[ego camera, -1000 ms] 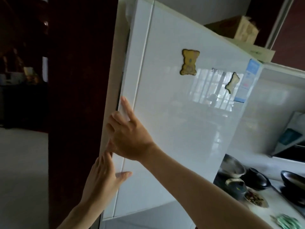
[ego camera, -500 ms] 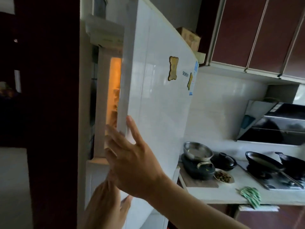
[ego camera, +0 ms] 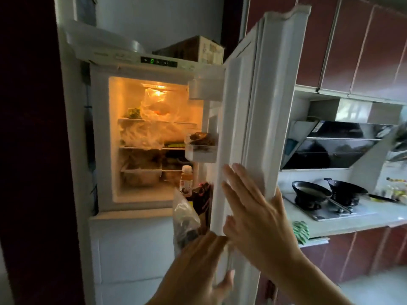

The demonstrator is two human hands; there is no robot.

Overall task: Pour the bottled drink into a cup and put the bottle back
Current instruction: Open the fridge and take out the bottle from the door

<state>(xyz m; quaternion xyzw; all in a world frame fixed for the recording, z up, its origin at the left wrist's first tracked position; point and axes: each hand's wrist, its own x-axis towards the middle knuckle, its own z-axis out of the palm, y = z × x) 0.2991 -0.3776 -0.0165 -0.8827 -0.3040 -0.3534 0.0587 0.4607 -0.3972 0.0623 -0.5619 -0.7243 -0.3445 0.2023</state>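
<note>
The white fridge door (ego camera: 259,111) stands wide open, edge-on to me. My right hand (ego camera: 257,216) lies flat against the door's inner edge with straight fingers. My left hand (ego camera: 196,269) touches the door's lower edge below it, fingers spread, thumb under the edge. A small bottle (ego camera: 186,180) with a white cap and amber drink stands upright in the lower door shelf, to the left of my right hand. The lit fridge interior (ego camera: 152,137) holds plastic bags and food on several shelves. No cup is in view.
A plastic bag (ego camera: 185,219) and a dark packet (ego camera: 202,201) sit in the door shelf beside the bottle. On the right a counter (ego camera: 352,221) carries a stove with two dark woks (ego camera: 310,190); a range hood hangs above. A dark wall borders the fridge at left.
The fridge door has swung from nearly shut to wide open, showing the lit interior and the bottle. Both hands moved right with the door's edge.
</note>
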